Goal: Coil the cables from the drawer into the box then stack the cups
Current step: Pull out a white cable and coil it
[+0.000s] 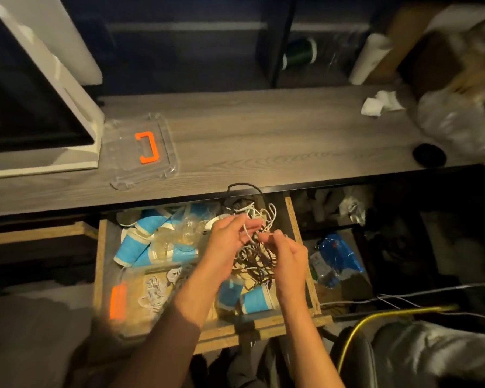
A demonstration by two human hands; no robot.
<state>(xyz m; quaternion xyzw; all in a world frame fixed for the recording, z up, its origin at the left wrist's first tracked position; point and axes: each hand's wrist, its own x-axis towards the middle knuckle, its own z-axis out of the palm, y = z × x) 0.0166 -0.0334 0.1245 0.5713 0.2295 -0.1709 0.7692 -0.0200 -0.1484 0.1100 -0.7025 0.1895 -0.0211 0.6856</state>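
Note:
An open wooden drawer [300, 236] under the desk holds a tangle of white and dark cables [256, 261], several blue paper cups [140, 242] and some clear plastic cups [179, 236]. My left hand [230, 236] and my right hand [287, 253] are raised over the tangle, both pinching a white cable between them. A clear plastic box [140, 301] with an orange latch sits at the drawer's front left, with a white cable inside. Two more blue cups [252, 299] lie at the drawer's front, below my wrists.
The box's clear lid [149, 158] with an orange handle lies on the grey desk [263, 135]. A white-framed monitor [25, 113] stands at the left. Crumpled paper [380, 103] and a black disc [429, 154] lie at the right. A yellow hose [375, 317] and cables run at lower right.

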